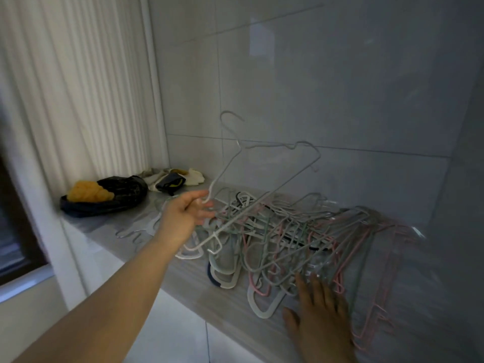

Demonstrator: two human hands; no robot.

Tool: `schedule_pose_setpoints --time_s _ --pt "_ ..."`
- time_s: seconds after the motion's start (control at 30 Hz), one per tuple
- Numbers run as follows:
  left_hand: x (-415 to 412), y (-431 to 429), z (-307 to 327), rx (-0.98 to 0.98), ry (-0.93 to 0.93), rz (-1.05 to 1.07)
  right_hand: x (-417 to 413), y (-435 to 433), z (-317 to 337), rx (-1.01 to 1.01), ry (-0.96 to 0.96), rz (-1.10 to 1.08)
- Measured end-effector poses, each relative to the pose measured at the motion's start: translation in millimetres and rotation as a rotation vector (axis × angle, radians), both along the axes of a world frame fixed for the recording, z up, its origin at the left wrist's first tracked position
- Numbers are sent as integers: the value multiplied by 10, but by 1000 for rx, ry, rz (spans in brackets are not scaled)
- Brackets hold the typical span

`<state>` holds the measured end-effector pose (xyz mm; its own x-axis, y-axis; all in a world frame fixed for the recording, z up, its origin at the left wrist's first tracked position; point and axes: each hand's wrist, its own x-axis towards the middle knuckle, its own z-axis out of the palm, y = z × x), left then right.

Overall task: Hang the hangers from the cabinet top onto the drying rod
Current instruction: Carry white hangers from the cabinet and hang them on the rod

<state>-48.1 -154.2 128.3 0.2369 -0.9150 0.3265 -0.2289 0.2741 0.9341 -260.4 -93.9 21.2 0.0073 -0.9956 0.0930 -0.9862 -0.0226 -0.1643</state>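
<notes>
Untangling: the left hand (pixel 186 213) pinches a white hanger (pixel 272 146) mid-frame; the right hand (pixel 322 318), flat and open, pins the pile (pixel 288 239) lower right. Slow lifting should avoid snags.

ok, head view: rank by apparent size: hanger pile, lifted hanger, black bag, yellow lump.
1. hanger pile
2. lifted hanger, by outline span
3. black bag
4. yellow lump
The bag lies farther back, so 2 versus 3 is unsure.

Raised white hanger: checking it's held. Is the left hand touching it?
Touching. Head view: the left hand curls its fingers round a corner of the raised white hanger.
</notes>
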Motion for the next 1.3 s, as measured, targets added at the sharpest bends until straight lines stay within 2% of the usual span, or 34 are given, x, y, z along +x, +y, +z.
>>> schedule_pose_setpoints --time_s 0.07,0.13,0.23,0.3,0.47,0.53,0.63,0.77,0.87,0.97,1.1,1.3 --pt "177 186 72 -59 -26 30 -25 -19 -12 -133 -84 -6" --pt "364 401 139 -106 -60 -1 4 42 -45 -166 -72 30" --pt "658 758 230 -128 -40 13 145 67 21 -241 -177 60" --pt "859 1037 257 -132 -101 51 363 117 347 -335 -205 138" --pt "1346 2150 242 -156 -261 123 1042 390 1000 -723 -346 408" --pt "1524 2724 241 -167 -282 163 1362 605 1169 -770 -402 492" --pt "1609 3774 260 -128 -251 232 1854 1094 1332 -706 -374 666" --pt "1674 5187 188 12 -323 519 2441 2020 1382 -381 -333 1000" --pt "1728 6145 82 122 -340 699 2853 2748 1298 -288 -344 1247" --pt "1645 6957 75 196 -314 859 3239 3465 1215 -158 -360 1380" --pt "1572 7911 65 306 -255 1043 3705 4391 1194 -185 -360 1522" --pt "1581 9085 133 542 -286 1290 4379 5952 1349 -248 -339 1828"
